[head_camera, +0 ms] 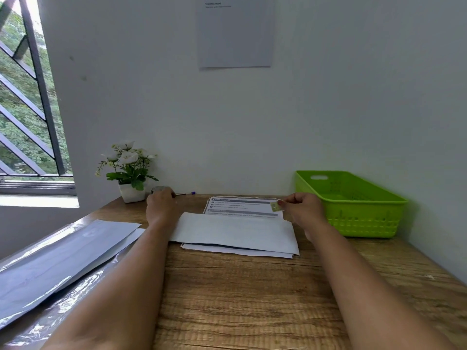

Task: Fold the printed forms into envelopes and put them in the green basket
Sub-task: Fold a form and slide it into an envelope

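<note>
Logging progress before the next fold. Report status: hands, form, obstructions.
Left hand at grey roll, grip unclear. Right hand pinches small green piece at printed form edge. Green basket alongside, path looks open.

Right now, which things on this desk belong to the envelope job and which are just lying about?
Job: printed forms, folded sheet, green basket, small green tag pinched by the right hand, grey roll at the left hand.
Lying about: flower pot, pen, sheet on the wall, plastic-wrapped papers.
</note>
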{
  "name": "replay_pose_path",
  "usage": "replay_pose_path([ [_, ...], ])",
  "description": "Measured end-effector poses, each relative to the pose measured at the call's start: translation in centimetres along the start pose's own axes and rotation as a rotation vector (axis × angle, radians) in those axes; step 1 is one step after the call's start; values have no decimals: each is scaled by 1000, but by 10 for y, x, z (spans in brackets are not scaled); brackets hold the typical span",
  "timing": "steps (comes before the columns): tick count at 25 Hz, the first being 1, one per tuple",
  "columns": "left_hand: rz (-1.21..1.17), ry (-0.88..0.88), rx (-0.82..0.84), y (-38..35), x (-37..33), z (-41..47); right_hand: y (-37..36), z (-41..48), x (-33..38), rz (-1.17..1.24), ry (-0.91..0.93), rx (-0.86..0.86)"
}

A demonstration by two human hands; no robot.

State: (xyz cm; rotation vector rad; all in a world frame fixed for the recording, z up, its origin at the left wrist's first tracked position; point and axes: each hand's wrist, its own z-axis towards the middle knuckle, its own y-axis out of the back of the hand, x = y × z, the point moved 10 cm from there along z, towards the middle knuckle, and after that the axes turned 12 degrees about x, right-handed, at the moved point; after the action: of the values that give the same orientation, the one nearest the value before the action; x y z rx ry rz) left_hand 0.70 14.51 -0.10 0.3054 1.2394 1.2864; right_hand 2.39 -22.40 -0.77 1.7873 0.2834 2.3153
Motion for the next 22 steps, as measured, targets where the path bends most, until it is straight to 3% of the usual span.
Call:
replay_pose_path([
  [3, 22, -236, -28, 10, -59, -8, 2, 2, -15, -95, -110, 35],
  [6, -149, -546, 310, -25, -136, -41, 1, 5, -24, -182, -171, 49],
  [9, -97, -724, 658, -82, -188, -95, 0, 3, -24, -304, -181, 18],
  [12, -25, -703, 744, -105, -190, -105, -8, 0, -23, -392, -170, 16],
  [22, 56, -652, 736, -109, -177, -98, -11, -6, -25, -619, -202, -46],
])
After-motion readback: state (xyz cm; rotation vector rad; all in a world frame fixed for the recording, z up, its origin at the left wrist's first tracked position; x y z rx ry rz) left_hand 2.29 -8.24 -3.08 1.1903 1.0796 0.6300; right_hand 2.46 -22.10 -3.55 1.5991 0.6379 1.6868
